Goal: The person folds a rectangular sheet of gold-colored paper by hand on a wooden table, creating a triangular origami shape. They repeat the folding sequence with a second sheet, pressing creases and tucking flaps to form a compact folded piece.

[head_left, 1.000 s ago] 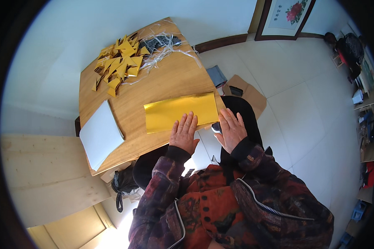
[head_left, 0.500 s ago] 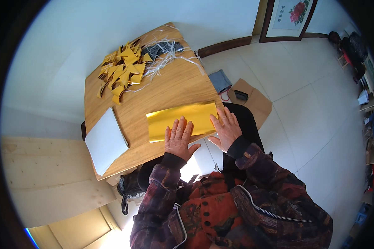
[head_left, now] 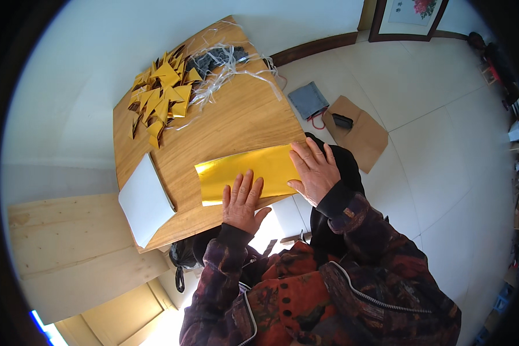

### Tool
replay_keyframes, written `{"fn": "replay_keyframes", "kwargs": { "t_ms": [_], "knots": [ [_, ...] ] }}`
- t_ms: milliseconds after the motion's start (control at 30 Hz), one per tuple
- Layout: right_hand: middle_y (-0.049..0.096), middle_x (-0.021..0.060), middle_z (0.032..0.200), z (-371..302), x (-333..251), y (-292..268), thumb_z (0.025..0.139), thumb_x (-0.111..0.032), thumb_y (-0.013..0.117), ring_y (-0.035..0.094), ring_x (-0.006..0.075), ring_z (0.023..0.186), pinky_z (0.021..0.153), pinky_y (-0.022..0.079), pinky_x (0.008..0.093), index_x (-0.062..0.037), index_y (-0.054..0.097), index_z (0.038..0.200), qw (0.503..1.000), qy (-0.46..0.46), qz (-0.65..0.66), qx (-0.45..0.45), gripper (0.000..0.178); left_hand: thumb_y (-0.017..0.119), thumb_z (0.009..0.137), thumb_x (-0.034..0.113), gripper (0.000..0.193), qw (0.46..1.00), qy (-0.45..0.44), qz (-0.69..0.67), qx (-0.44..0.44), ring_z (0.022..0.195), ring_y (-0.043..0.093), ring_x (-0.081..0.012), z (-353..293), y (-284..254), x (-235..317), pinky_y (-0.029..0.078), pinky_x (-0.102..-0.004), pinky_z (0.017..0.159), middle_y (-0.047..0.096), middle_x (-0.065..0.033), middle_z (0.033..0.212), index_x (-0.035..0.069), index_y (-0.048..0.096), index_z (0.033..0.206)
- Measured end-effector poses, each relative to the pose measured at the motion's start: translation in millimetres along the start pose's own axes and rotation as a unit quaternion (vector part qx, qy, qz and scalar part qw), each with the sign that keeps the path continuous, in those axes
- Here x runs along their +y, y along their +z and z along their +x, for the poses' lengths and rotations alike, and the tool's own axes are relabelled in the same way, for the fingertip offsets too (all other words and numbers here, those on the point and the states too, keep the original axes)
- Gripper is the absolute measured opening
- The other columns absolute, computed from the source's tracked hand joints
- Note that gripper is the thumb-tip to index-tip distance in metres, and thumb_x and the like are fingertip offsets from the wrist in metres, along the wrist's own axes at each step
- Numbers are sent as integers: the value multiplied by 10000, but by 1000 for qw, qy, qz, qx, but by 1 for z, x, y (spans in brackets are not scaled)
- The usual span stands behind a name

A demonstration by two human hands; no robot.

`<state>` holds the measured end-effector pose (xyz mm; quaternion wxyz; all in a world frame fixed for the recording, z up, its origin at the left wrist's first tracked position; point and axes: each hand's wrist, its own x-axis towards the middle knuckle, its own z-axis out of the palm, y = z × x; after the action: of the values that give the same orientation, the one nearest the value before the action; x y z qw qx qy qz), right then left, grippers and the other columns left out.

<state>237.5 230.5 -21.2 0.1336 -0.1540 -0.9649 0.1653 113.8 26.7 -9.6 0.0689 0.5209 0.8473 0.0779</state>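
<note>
A strip of shiny gold foil paper (head_left: 236, 170) lies along the near edge of the wooden table (head_left: 236, 127). My left hand (head_left: 243, 203) rests flat on its near side, fingers stretched out and thumb apart. At the strip's right end my right hand (head_left: 314, 170) lies with its fingers spread, pressing on the paper by the table's corner. Neither hand grips anything. To the left is a stack of white paper (head_left: 146, 202). Farther back sits a heap of folded gold paper pieces (head_left: 164, 95).
Tangled white plastic strings (head_left: 228, 72) lie over a dark grey cloth (head_left: 216, 59) at the table's far end. On the tiled floor to the right are a grey-blue bag (head_left: 308, 101) and brown paper (head_left: 360, 135) with a black object (head_left: 343, 121). A black plastic bag (head_left: 183, 259) hangs below.
The right hand has slid a little up the strip's right end. Both hands still lie on the paper, and the whole view has shifted slightly.
</note>
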Motion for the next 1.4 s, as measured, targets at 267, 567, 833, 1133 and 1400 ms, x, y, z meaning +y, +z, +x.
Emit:
{"fn": "replay_keyframes", "kwargs": {
  "t_ms": [267,567,833,1133,1400],
  "knots": [
    [453,69,1411,4,6,6,791,-383,730,330,315,1371,1105,235,554,-64,583,1222,999,-2,17,43,556,715,797,396,759,997,64,-14,37,1428,290,-294,26,16,40,241,-477,1130,314,-101,1548,146,407,1445],
    [473,57,1392,5,11,-2,799,-296,736,377,321,1338,1073,279,557,-75,604,1196,999,-8,29,41,473,730,785,347,646,993,80,13,82,1358,377,-261,34,15,45,317,-434,1054,408,-75,1489,153,511,1361],
    [440,60,1431,0,6,-6,793,-272,740,341,317,1369,1093,250,567,-67,588,1239,1000,-7,10,12,514,697,822,309,587,991,88,22,95,1354,405,-252,20,16,34,331,-428,1070,433,-39,1478,201,514,1369],
    [314,93,1533,-6,-5,5,802,-295,723,243,298,1433,1114,193,591,-94,455,1388,1000,-7,-8,-21,675,613,880,326,634,997,-7,-62,53,1407,331,-267,27,9,24,265,-448,1130,360,-83,1523,97,409,1435],
    [293,69,1550,-6,-4,3,813,-316,703,223,284,1448,1119,183,601,-116,429,1407,999,-1,-33,-36,684,530,910,425,706,981,-186,5,56,1461,224,-240,10,9,-59,139,-487,1167,239,-38,1590,152,285,1513]
  ]
}}
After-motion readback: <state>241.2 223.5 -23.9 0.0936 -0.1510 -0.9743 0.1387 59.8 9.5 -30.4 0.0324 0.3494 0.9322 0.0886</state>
